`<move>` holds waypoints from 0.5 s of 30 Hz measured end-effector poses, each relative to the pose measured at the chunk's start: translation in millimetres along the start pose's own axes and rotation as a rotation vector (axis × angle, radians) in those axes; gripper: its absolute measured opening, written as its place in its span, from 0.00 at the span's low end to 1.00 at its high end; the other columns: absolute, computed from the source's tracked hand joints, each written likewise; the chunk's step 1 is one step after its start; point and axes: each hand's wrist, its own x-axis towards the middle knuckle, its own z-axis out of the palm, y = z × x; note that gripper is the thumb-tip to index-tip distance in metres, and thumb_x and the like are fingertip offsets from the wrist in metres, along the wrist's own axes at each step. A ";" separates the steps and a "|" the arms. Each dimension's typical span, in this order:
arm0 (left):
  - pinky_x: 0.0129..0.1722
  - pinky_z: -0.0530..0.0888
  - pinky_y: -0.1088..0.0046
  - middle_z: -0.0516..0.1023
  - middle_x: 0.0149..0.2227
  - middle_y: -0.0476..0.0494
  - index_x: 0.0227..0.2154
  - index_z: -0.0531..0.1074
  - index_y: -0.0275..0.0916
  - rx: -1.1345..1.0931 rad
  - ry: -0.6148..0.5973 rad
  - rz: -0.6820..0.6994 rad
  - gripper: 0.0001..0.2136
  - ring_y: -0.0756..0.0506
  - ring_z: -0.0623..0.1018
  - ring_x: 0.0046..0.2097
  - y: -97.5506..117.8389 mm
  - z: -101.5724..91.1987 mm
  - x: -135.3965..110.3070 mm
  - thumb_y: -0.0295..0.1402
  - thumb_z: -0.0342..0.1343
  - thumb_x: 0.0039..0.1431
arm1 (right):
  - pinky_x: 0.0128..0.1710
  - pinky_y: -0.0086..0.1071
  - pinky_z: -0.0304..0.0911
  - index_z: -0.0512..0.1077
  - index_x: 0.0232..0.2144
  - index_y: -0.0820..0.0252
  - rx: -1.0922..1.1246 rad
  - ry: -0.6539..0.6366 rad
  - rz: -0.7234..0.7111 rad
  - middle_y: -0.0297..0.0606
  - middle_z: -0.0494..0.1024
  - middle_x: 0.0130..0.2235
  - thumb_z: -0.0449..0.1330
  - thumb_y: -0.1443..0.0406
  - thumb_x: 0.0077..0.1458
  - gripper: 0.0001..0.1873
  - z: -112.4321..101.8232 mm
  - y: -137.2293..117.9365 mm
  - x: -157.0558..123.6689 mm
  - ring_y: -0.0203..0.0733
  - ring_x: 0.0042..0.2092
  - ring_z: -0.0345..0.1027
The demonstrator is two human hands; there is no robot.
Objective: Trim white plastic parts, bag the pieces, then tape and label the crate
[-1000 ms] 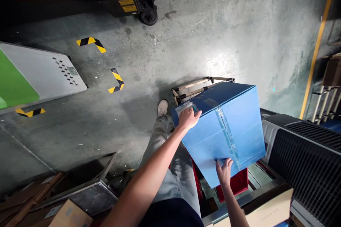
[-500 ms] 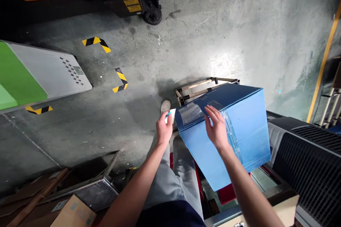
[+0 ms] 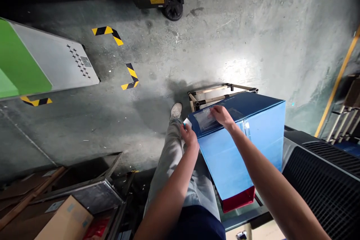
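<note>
Concrete floor spreads out below me, scuffed and stained, with black-and-yellow hazard tape (image 3: 108,33) at about 10 o'clock from the blue cardboard box (image 3: 239,153) in front of me. That box sits just above a red crate (image 3: 237,199), though I can't tell whether the two touch. A clear plastic sleeve (image 3: 204,119) lies on the box's dark top face, near its 9 o'clock corner. My right hand (image 3: 222,116) rests on the sleeve, fingers (image 3: 215,110) close together and flat against it. My left hand (image 3: 189,137) is at that same corner, its fingers (image 3: 184,129) pinched narrow on a small white scrap (image 3: 186,123). Off at 3 o'clock sits a black mesh-topped machine (image 3: 323,191), and at 7 o'clock, well apart, a cardboard carton (image 3: 64,219) — my shoe (image 3: 176,110) shows just left of the box.
</note>
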 end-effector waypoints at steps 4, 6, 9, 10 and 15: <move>0.49 0.76 0.62 0.76 0.47 0.36 0.52 0.67 0.33 -0.020 0.052 -0.165 0.20 0.44 0.78 0.47 10.8 9.2 -6.8 0.40 0.35 0.74 | 0.29 0.31 0.56 0.69 0.25 0.61 0.042 0.155 0.123 0.39 0.74 0.24 0.47 0.61 0.63 0.19 16.4 -9.5 4.5 0.37 0.26 0.64; 0.50 0.75 0.60 0.76 0.48 0.36 0.52 0.68 0.34 -0.028 0.062 -0.198 0.19 0.44 0.78 0.48 17.0 6.6 -8.6 0.40 0.37 0.73 | 0.29 0.32 0.53 0.67 0.24 0.59 0.048 0.232 0.157 0.38 0.72 0.25 0.47 0.61 0.63 0.17 22.9 -14.8 0.5 0.37 0.26 0.60; 0.52 0.75 0.58 0.76 0.49 0.37 0.52 0.68 0.36 -0.038 0.079 -0.220 0.18 0.44 0.77 0.49 23.3 2.0 -10.4 0.41 0.40 0.73 | 0.30 0.33 0.49 0.62 0.23 0.57 0.068 0.293 0.162 0.36 0.68 0.25 0.47 0.61 0.62 0.16 27.7 -24.1 -12.5 0.37 0.27 0.54; 0.53 0.74 0.57 0.76 0.50 0.37 0.53 0.68 0.36 -0.041 0.084 -0.223 0.18 0.44 0.77 0.50 24.5 1.1 -10.8 0.41 0.41 0.73 | 0.30 0.33 0.48 0.61 0.23 0.56 0.077 0.304 0.160 0.35 0.67 0.24 0.47 0.61 0.62 0.16 27.9 -28.3 -17.1 0.36 0.27 0.52; 0.54 0.74 0.56 0.76 0.51 0.37 0.52 0.69 0.36 -0.078 0.122 -0.207 0.17 0.43 0.77 0.51 27.5 -0.4 -11.3 0.41 0.43 0.72 | 0.32 0.34 0.49 0.61 0.23 0.57 0.142 0.332 0.081 0.36 0.67 0.25 0.47 0.59 0.63 0.16 9.3 -60.0 -30.1 0.36 0.28 0.51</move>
